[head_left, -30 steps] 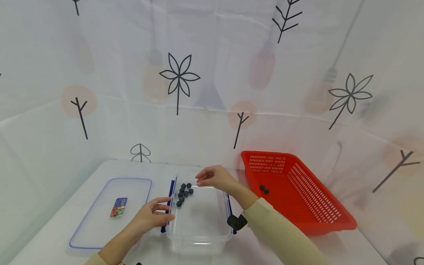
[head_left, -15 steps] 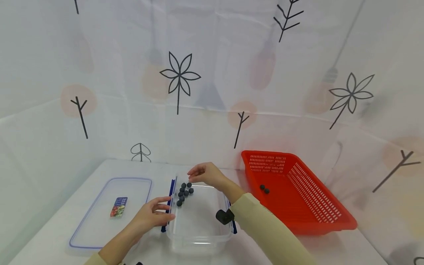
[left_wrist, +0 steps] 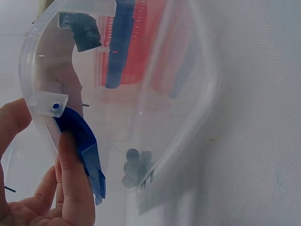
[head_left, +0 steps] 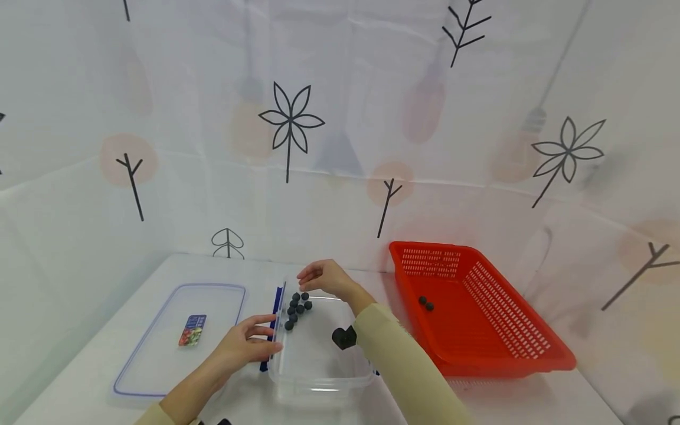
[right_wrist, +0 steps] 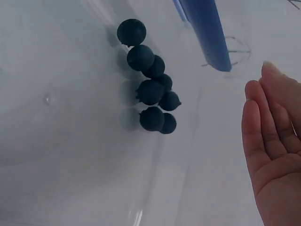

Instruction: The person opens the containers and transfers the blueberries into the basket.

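Observation:
Several blueberries [right_wrist: 151,92] lie clustered along the left side of a clear plastic box [head_left: 324,381], towards its far end. My left hand [head_left: 243,343] holds the box's left rim, thumb on the inner side and fingers outside. In the left wrist view, a finger touches the box's blue latch [left_wrist: 89,153]. My right hand [head_left: 328,278] is over the far end of the box, just above the farthest blueberries. Seen from the right wrist, its fingers lie nearly straight with the thumb against them, and no berry shows between them.
A red perforated basket [head_left: 473,330] stands on the right, with two blueberries [head_left: 427,303] inside. To the left lies a clear lid [head_left: 154,369] with a blue edge and a printed label [head_left: 192,330]. A patterned white cloth [head_left: 340,218] hangs behind the white table.
My right hand has moved left along the far end of the box until it is over the blueberries. The left hand keeps its place on the rim.

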Tool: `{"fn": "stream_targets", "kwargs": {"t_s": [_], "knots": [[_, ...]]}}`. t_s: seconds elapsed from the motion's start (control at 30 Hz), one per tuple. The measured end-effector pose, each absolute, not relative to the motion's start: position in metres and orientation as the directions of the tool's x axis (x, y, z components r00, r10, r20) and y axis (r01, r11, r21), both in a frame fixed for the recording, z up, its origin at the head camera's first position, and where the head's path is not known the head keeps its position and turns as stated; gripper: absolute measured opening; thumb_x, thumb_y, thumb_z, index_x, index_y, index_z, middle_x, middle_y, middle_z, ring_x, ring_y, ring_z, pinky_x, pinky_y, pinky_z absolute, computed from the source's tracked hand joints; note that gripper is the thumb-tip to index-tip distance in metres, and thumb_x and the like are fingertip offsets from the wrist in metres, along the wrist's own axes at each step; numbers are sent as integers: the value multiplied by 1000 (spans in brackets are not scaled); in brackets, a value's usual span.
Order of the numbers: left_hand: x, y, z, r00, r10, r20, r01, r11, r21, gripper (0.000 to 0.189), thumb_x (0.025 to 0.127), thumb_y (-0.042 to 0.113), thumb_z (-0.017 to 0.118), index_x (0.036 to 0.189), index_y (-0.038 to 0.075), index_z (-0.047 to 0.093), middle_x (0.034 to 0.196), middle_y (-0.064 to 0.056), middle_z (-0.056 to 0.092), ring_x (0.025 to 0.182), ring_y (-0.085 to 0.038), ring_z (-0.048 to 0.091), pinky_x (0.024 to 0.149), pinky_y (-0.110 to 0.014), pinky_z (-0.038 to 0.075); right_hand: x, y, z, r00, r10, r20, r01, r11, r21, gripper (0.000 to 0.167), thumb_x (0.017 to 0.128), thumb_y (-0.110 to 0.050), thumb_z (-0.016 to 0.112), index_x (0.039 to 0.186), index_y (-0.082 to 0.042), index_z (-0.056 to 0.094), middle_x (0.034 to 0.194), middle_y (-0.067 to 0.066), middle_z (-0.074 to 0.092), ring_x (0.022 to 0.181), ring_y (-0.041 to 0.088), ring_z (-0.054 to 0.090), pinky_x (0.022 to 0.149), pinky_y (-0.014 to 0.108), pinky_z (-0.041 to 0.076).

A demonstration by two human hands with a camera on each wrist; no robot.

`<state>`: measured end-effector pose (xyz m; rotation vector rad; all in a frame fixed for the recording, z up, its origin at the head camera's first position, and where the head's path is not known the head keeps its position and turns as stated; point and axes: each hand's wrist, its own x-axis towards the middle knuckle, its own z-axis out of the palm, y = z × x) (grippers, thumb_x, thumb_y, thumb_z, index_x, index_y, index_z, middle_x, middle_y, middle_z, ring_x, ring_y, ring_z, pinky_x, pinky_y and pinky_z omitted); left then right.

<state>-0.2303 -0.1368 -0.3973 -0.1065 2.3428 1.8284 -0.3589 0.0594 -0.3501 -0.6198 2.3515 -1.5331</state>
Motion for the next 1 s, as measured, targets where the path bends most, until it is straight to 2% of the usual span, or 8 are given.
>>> {"fn": "stream_targets", "kwargs": {"t_s": [0.2,0.4,0.63,1.0], "knots": [[-231,-134,-396,-983,60,-175,-157,235,959,68,72,21,81,131,9,50,110,-11,60,89,-21,60,73,-41,55,-367,62,-362,-880,-475,-20,-228,460,-858,20,77,7,71,96,5,67,86,8,67,76,15,62,75,27,53],[-231,-133,-393,-982,63,-177,-157,242,957,67,73,20,80,132,8,50,109,-10,60,88,-20,60,73,-40,55,-369,64,-371,-890,-452,-58,-255,599,-759,20,75,8,72,94,2,68,83,4,65,75,12,59,73,26,51],[-230,-134,-393,-982,53,-180,-162,246,956,67,73,19,80,132,8,50,110,-10,60,89,-20,60,73,-40,55,-375,62,-381,-890,-451,-65,-295,679,-673,22,72,12,72,91,0,70,81,4,64,73,11,55,67,23,49],[-231,-136,-397,-979,45,-197,-180,241,954,66,72,20,81,130,10,51,111,-10,59,88,-20,59,73,-38,54,-371,57,-384,-892,-422,-162,-258,769,-584,23,74,10,71,89,-6,71,80,0,60,76,13,53,68,27,49]]}}
